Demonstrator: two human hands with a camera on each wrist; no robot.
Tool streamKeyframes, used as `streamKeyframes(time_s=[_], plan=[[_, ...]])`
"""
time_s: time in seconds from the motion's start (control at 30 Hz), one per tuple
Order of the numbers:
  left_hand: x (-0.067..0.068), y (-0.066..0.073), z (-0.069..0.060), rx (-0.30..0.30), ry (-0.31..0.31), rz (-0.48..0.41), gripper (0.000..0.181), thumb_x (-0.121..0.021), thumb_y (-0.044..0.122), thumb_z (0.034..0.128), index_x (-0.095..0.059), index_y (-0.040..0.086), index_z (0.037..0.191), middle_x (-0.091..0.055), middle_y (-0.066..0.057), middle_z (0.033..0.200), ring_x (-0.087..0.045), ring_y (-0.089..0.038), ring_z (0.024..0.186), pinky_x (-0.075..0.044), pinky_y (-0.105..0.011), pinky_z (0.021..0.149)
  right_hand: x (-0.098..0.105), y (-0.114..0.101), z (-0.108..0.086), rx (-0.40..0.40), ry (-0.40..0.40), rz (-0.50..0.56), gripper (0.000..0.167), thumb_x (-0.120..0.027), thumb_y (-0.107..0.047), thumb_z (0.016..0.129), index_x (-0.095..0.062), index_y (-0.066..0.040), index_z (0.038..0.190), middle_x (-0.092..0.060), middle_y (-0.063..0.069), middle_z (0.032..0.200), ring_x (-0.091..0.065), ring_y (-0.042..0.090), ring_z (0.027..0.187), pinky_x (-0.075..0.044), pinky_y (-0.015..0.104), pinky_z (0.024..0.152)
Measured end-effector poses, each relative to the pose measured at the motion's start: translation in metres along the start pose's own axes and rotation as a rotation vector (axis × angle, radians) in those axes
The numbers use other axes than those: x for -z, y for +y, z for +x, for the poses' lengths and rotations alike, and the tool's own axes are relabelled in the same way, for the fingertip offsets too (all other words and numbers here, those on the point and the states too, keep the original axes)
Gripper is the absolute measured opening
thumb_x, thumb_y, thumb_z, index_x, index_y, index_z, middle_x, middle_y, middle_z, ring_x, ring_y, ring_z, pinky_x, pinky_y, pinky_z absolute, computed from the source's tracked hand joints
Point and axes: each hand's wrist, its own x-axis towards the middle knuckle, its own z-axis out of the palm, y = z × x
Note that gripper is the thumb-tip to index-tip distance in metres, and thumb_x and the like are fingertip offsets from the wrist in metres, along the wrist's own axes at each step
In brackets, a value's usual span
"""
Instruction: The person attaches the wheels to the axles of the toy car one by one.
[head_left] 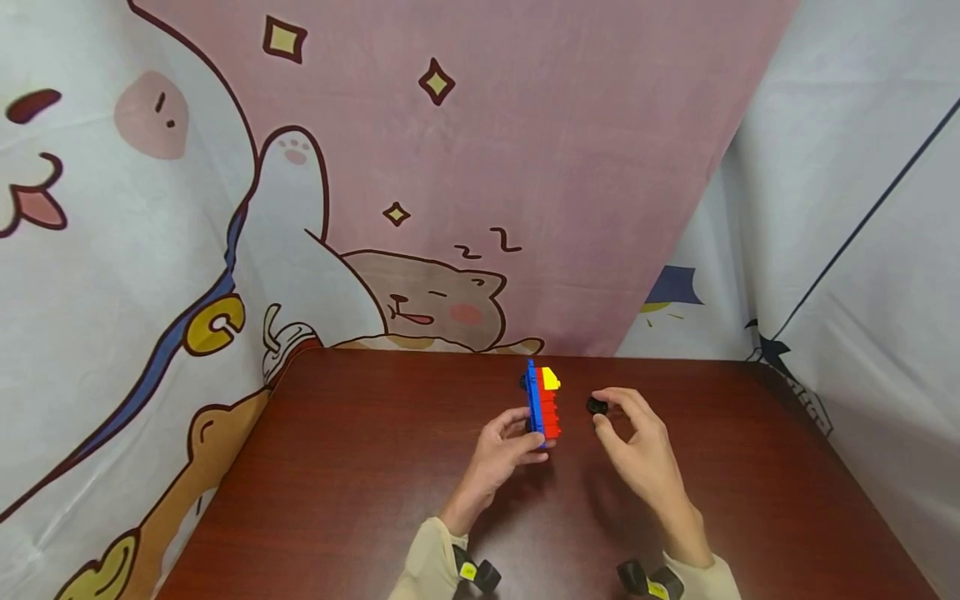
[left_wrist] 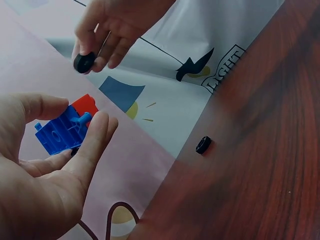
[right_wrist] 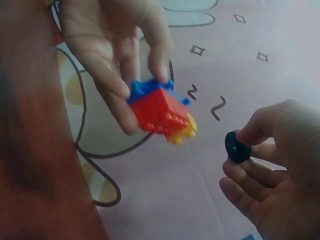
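Note:
My left hand (head_left: 501, 450) holds a toy vehicle made of building blocks, with a blue base (head_left: 535, 400), red bricks (head_left: 549, 412) and a yellow brick (head_left: 551, 379) at its far end. In the left wrist view, bare axle pegs stick out of the blue base (left_wrist: 60, 132). To the right and apart from it, my right hand (head_left: 645, 450) pinches a small black wheel (right_wrist: 237, 147) between thumb and fingers. Another black wheel (left_wrist: 203, 145) lies on the table. A dark round part (head_left: 522, 382) shows beside the base; whether it is attached I cannot tell.
A dark reddish-brown table (head_left: 360, 500) spreads below both hands. Behind it hangs a pink and white cloth (head_left: 585, 167) with cartoon animals, and a white cloth (head_left: 885, 275) hangs along the right side. Both wrists carry black camera straps.

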Motion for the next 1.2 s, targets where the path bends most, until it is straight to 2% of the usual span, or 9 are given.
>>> streamKeyframes(time_s=[0.13, 0.3, 0.53, 0.67, 0.73, 0.97, 1.2], plan=[[0.001, 0.000, -0.001, 0.011, -0.032, 0.011, 0.045, -0.068, 0.009, 0.0931, -0.053, -0.003, 0.134, -0.064, -0.022, 0.122, -0.067, -0.046, 0.107, -0.060, -0.035, 0.082, -0.009, -0.005, -0.002, 0.033, -0.023, 0.041, 0.035, -0.071, 0.009, 0.083, -0.068, -0.005, 0.116, -0.065, 0.009, 0.115, -0.059, 0.009, 0.091, -0.044, 0.008, 0.076], [0.000, 0.001, -0.003, 0.015, -0.075, 0.039, 0.045, -0.068, 0.010, 0.0935, -0.054, -0.001, 0.135, -0.065, -0.021, 0.122, -0.069, -0.043, 0.105, -0.059, -0.037, 0.083, -0.016, -0.012, -0.005, 0.028, -0.091, 0.046, 0.033, -0.072, 0.003, 0.086, -0.067, -0.009, 0.117, -0.064, 0.003, 0.117, -0.057, 0.009, 0.091, -0.045, 0.011, 0.071], [-0.001, 0.002, -0.002, 0.009, -0.080, 0.031, 0.045, -0.067, 0.005, 0.0921, -0.053, -0.004, 0.134, -0.065, -0.022, 0.122, -0.070, -0.041, 0.104, -0.060, -0.037, 0.083, -0.026, -0.015, -0.007, 0.115, -0.163, 0.028, 0.038, -0.078, 0.000, 0.081, -0.067, -0.008, 0.116, -0.066, 0.002, 0.117, -0.056, 0.013, 0.110, -0.039, 0.008, 0.098], [-0.001, 0.002, -0.002, 0.008, -0.087, 0.027, 0.047, -0.067, 0.003, 0.0911, -0.052, -0.006, 0.135, -0.064, -0.021, 0.122, -0.072, -0.024, 0.095, -0.060, -0.038, 0.083, -0.028, -0.015, -0.008, 0.156, -0.181, 0.010, 0.040, -0.080, 0.000, 0.079, -0.067, -0.008, 0.116, -0.066, 0.002, 0.116, -0.055, 0.014, 0.110, -0.038, 0.007, 0.099], [-0.001, 0.002, -0.002, 0.011, -0.098, 0.019, 0.047, -0.066, 0.003, 0.0918, -0.052, -0.006, 0.135, -0.065, -0.020, 0.122, -0.071, -0.019, 0.093, -0.060, -0.038, 0.084, -0.027, -0.015, -0.009, 0.152, -0.190, 0.003, 0.040, -0.081, 0.000, 0.079, -0.068, -0.009, 0.116, -0.067, 0.001, 0.116, -0.055, 0.014, 0.111, -0.038, 0.007, 0.099], [0.002, 0.004, -0.003, 0.021, -0.145, -0.020, 0.050, -0.067, 0.003, 0.0920, -0.049, -0.006, 0.137, -0.064, -0.018, 0.123, -0.071, -0.018, 0.096, -0.059, -0.037, 0.085, -0.026, -0.016, -0.009, 0.155, -0.201, 0.009, 0.040, -0.081, -0.002, 0.079, -0.069, -0.010, 0.116, -0.068, 0.000, 0.116, -0.055, 0.014, 0.113, -0.038, 0.008, 0.100], [0.003, 0.008, -0.004, 0.009, -0.228, -0.131, 0.041, -0.055, 0.018, 0.0988, -0.043, -0.002, 0.133, -0.067, -0.003, 0.107, -0.071, -0.012, 0.086, -0.060, -0.029, 0.080, -0.026, -0.018, -0.009, 0.172, -0.205, 0.034, 0.040, -0.081, 0.000, 0.078, -0.069, -0.013, 0.113, -0.068, 0.000, 0.116, -0.054, 0.014, 0.114, -0.039, 0.008, 0.100]])
